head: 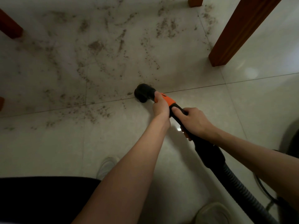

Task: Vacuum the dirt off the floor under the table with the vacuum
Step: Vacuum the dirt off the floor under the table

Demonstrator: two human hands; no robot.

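Brown dirt point(97, 46) lies scattered over the pale tiled floor point(48, 143) between the table legs. The vacuum's black round nozzle point(143, 92) rests on the floor at the near edge of the dirt. My left hand point(161, 106) grips the orange collar point(168, 100) just behind the nozzle. My right hand point(194, 121) grips the black handle point(208, 151) farther back. A ribbed black hose point(239, 189) runs from the handle toward the lower right.
Wooden table legs stand at the right point(239, 29), top middle point(195, 1) and far left point(9, 26). My white shoes point(106, 165) point(212, 213) stand on the near tiles. A dark rounded object point(291, 138), partly out of view, sits at the right edge.
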